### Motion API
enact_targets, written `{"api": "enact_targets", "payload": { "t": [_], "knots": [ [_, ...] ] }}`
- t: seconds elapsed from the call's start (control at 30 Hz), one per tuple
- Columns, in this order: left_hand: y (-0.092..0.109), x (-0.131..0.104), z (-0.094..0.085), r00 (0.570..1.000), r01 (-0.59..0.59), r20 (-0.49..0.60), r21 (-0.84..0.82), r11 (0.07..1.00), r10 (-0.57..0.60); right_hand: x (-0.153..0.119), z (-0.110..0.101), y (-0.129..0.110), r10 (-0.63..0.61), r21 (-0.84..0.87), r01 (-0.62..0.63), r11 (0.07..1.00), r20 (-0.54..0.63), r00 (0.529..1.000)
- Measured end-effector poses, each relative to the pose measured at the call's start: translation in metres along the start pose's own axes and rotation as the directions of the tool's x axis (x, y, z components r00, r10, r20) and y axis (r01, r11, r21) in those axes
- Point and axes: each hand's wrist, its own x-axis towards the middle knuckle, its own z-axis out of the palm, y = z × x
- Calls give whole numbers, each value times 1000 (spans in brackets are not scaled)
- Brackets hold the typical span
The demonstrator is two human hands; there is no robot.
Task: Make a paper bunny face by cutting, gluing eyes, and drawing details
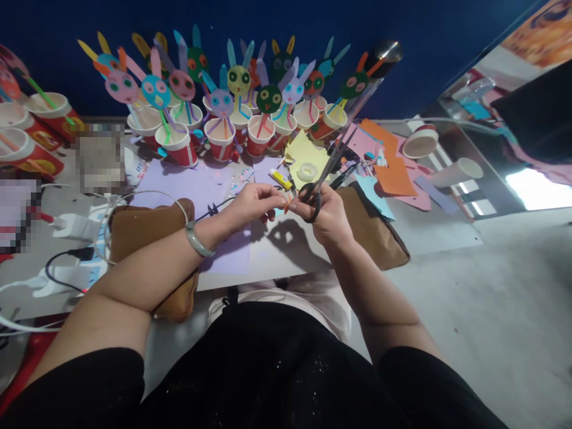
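Note:
Both hands meet above the table's front part. My left hand (257, 205) has its fingers pinched on a small orange piece (288, 204), which also touches the fingertips of my right hand (326, 214). Black-handled scissors (315, 199) are in my right hand, their blades pointing up and away. Just beyond the fingers lie a yellow glue stick (281, 179), a yellow paper sheet (308, 156) and a roll of clear tape (307, 172). Purple paper (227, 256) is beneath my left wrist.
Paper cups (176, 149) with rabbit faces on straws line the back. Orange paper (393, 173) and two tipped cups (460, 173) lie right. Brown pouches (375, 238) flank the hands. A power strip (92, 250) with cables is at left.

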Motion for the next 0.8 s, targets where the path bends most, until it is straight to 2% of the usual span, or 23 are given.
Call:
{"api": "enact_targets", "payload": {
  "t": [0.13, 0.4, 0.5, 0.67, 0.8],
  "knots": [
    [3, -1, 0, 1000, -28, 16, 59, 998, 27, 1, -2, 0, 1, -48, 1, 999, 44, 999],
    [4, -2, 0, 999, -32, 24, 149, 988, 29, 2, -4, -3, 18, -60, -14, 998, 57, 998],
    [2, -2, -1, 999, -24, 25, 147, 989, 21, 3, -5, -3, 18, -59, -17, 998, 18, 1000],
    [-1, 0, -1, 1000, -25, -9, 96, 995, 26, 2, -6, 6, -23, -47, 17, 999, -114, 993],
    [-3, 2, -1, 998, -8, -61, 83, 997, 13, -1, -4, 10, -2, -29, 0, 1000, -97, 995]
  ]
}}
